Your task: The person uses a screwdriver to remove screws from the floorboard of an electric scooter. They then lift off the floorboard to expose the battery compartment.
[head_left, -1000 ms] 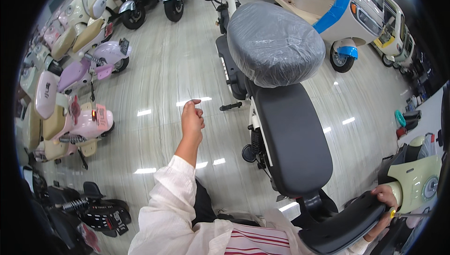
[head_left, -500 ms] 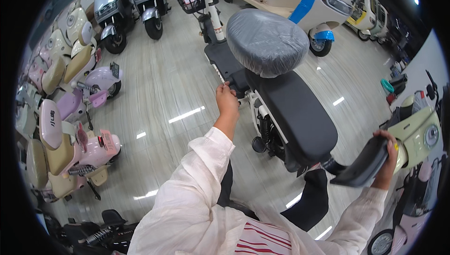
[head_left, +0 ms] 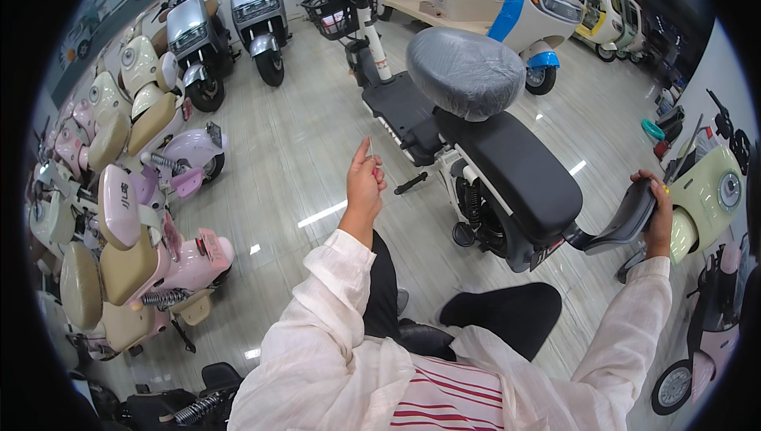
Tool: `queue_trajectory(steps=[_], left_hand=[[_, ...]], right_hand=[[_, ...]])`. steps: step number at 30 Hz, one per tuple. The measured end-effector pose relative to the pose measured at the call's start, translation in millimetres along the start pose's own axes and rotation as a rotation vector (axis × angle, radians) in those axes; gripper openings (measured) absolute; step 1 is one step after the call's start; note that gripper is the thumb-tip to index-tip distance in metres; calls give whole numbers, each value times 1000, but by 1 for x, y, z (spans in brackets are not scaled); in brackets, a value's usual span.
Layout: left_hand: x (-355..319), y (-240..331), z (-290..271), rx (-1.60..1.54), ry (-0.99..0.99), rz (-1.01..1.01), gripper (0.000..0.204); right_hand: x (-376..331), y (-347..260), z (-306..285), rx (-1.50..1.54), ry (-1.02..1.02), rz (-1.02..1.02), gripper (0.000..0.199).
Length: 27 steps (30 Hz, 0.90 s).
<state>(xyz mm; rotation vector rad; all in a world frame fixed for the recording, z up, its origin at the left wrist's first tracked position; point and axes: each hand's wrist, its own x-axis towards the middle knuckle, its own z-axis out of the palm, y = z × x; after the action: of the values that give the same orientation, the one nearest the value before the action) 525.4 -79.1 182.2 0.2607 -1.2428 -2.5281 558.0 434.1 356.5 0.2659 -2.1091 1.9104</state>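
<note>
**Head view: my right hand grips the backrest, my left hand well apart**

The backrest sits behind the rear of the scooter, tilted, its long axis running from lower left to upper right. My right hand is the nearer one: its fingers are clamped over the upper right end, so most of the backrest lies to their left. A yellow bit shows beside those fingers; I cannot tell what it belongs to.

A dark bracket spans from the backrest to the tail of the long seat. From there the scooter stretches away to my upper left, past a round saddle in clear wrap.

From my left hand, the backrest lies off to the right and slightly lower. Those fingers are curled together on a thin rod, too small to identify. A kickstand is near them, on their right.

Farther out, a pink scooter stands to my left and a green scooter just beyond my right hand.
</note>
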Motion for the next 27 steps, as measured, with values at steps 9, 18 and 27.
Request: queue_trajectory(steps=[9,18,27], left_hand=[[-22,74,-22,198,164,133,50],[56,54,-49,213,275,29,46],[128,48,-27,200,81,-192,48]], right_hand=[[9,14,-10,-6,-13,-90,39],[1,15,11,233,21,35,47],[14,51,-22,196,-97,-233,45]])
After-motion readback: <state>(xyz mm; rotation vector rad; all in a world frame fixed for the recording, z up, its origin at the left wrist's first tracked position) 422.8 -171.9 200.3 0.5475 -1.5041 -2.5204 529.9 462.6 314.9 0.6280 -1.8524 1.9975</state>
